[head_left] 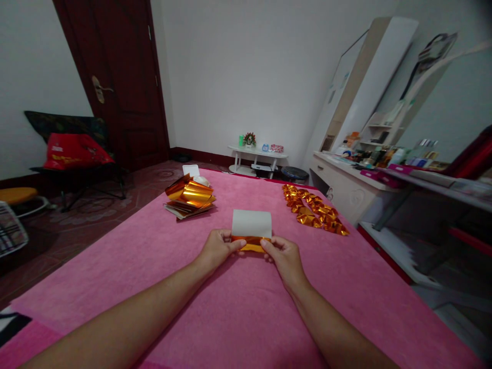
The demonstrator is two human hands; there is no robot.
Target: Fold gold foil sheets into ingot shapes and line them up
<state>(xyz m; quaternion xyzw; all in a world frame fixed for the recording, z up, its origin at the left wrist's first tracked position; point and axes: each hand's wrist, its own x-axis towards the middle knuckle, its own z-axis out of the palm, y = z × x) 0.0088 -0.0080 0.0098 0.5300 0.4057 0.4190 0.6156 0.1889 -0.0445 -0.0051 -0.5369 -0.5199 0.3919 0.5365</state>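
Observation:
Between my two hands is a sheet of gold foil paper (pixel 251 223), its pale back facing me and its near edge folded over to show a gold strip. My left hand (pixel 223 246) pinches the left end of the fold, thumb on top. At the right end, my right hand (pixel 282 253) grips the same fold between thumb and fingers. Beyond my left hand, a stack of gold foil sheets (pixel 190 195) lies on the pink cloth (pixel 215 318). Several folded gold foil pieces (pixel 313 209) lie in a cluster on the far right of the cloth.
A small white object (pixel 201 180) sits behind the foil stack. Past the cloth's far edge stands a low white table (pixel 255 151) with small items. To the right is a white dresser (pixel 342 179) crowded with bottles; a chair with a red bag (pixel 79 151) stands at left.

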